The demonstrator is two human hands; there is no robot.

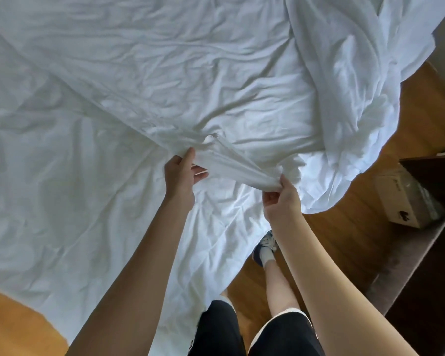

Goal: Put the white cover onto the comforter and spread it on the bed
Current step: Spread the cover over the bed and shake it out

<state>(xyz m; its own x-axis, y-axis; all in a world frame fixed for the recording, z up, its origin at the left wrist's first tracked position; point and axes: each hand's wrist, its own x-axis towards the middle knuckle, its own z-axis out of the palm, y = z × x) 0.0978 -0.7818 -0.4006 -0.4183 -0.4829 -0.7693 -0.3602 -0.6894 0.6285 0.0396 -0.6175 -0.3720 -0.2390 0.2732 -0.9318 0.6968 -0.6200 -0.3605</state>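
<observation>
Wooden floor (344, 253) shows along the near and right sides of the bed, with a box (401, 199) to the right. White cover (165, 73), heavily creased, lies over the bed and spills off the right edge in a bunched heap. Left hand (183, 173) pinches a fold with thumb above and fingers (199, 173) loosely extended below; right hand (280, 196) grips the gathered end of that fold, fingers curled round it.
</observation>
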